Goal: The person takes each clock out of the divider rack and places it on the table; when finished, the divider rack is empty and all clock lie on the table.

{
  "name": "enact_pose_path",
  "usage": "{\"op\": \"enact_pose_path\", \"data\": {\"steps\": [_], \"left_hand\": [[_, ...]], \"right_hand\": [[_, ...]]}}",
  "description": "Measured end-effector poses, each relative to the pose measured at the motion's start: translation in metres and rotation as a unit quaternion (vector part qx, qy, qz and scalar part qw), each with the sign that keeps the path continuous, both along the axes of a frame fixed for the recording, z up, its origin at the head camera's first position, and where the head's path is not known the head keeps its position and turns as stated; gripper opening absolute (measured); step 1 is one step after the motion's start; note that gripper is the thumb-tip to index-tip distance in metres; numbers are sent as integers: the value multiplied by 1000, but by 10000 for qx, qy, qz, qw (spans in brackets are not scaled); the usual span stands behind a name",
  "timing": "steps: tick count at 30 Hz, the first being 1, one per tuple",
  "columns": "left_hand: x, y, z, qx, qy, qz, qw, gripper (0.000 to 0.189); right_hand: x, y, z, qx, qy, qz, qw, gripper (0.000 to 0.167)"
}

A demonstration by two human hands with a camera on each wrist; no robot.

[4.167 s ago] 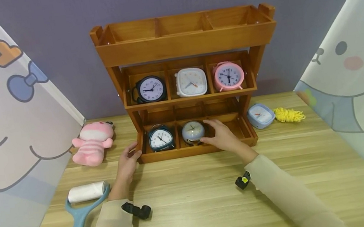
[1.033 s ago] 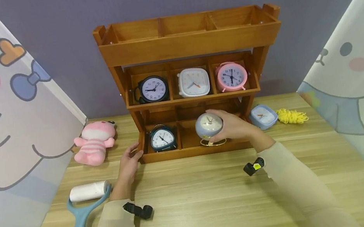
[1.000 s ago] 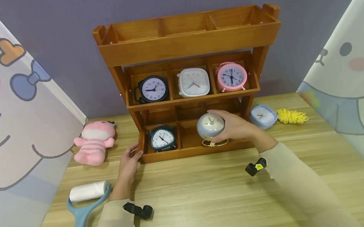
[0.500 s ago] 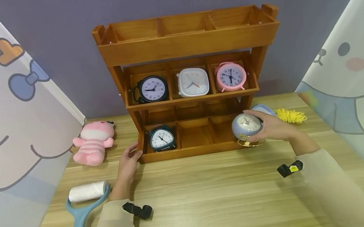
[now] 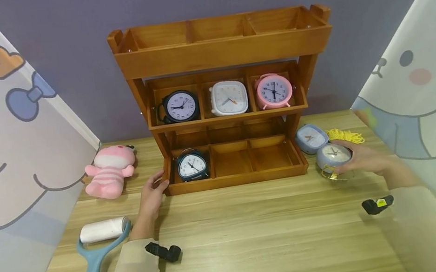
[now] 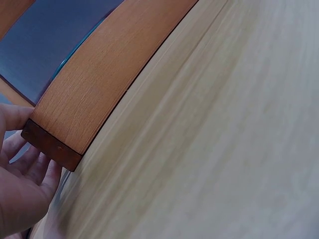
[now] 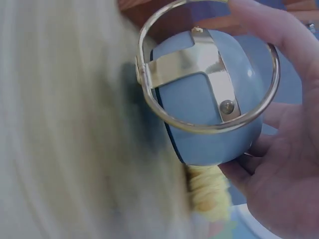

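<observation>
In the head view, my right hand (image 5: 366, 159) holds a round blue-grey alarm clock (image 5: 333, 157) by its side, out to the right of the wooden shelf (image 5: 237, 180). Its gold ring stand (image 7: 209, 127) faces the right wrist camera, with thumb and fingers around the blue body. My left hand (image 5: 153, 196) grips the lower left corner of the shelf, thumb near the front panel and fingers along the end. A dark teal triangular alarm clock (image 5: 192, 166) sits in the bottom left compartment; the bottom middle and right compartments hold nothing.
The middle tier carries a black clock (image 5: 181, 106), a white clock (image 5: 229, 98) and a pink clock (image 5: 274, 91). A blue square clock (image 5: 311, 138) and yellow cord (image 5: 345, 136) lie right of the shelf. At left are a pink plush toy (image 5: 110, 172) and a lint roller (image 5: 95, 262).
My right hand has taken the round clock out of the bottom middle compartment and carried it right, past the shelf's end. My left hand stays at the shelf corner.
</observation>
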State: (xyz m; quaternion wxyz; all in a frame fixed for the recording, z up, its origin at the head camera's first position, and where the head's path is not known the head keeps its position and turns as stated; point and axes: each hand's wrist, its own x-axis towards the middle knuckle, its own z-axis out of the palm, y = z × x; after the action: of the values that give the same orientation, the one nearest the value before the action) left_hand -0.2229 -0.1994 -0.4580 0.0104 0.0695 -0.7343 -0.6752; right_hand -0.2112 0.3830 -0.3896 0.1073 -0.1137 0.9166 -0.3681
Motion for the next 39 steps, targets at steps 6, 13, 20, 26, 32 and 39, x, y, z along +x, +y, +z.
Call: {"op": "enact_pose_path", "data": {"steps": [6, 13, 20, 26, 32, 39], "left_hand": [[1, -1, 1, 7, 7, -3, 10000, 47], [0, -2, 0, 32, 44, 3, 10000, 47], [2, 0, 2, 35, 29, -26, 10000, 48], [2, -1, 1, 44, 48, 2, 10000, 47], [4, 0, 0, 36, 10, 0, 10000, 47], [1, 0, -1, 48, 53, 36, 10000, 46]], "right_hand": [[-6, 3, -23, -429, -305, 17, 9986, 96], [-11, -1, -26, -395, -314, 75, 9987, 98], [-7, -8, -16, -54, -17, 329, 9994, 98], [2, -48, 16, 39, 348, 516, 9981, 93], [-2, -105, 19, -475, 464, 833, 9943, 80], [-14, -185, 8, -361, 757, 860, 9928, 75]]}}
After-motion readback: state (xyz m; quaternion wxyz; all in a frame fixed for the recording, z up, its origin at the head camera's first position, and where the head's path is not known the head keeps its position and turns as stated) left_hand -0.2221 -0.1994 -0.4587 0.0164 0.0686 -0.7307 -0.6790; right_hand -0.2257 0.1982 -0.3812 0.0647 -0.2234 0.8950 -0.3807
